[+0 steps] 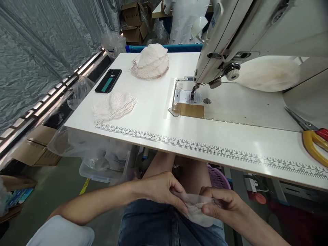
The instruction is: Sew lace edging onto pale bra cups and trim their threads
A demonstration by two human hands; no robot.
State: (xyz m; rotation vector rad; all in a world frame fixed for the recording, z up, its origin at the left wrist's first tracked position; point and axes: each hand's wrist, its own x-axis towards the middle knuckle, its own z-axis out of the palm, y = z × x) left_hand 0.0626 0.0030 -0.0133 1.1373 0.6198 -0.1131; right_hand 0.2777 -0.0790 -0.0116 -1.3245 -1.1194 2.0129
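Observation:
Over the lap, a sheer whitish piece of fabric (196, 208) with a lacy or gathered strip is stretched between both hands. My left hand (165, 191) pinches its left side between thumb and fingers. At the other side, my right hand (220, 205) is closed on the fabric, thumb on top. On the white table above lie a lacy off-white fabric piece (114, 106) and a pile of pale pinkish fabric pieces (151, 61), neither touched by a hand.
A sewing machine (230, 44) occupies the table's right, its needle area (192, 94) facing left. Yellow-handled scissors (311, 136) lie at the right edge. A dark phone (108, 81) rests at the left. A printed ruler (194, 145) runs along the front edge. Below stands a plastic bin (94, 172).

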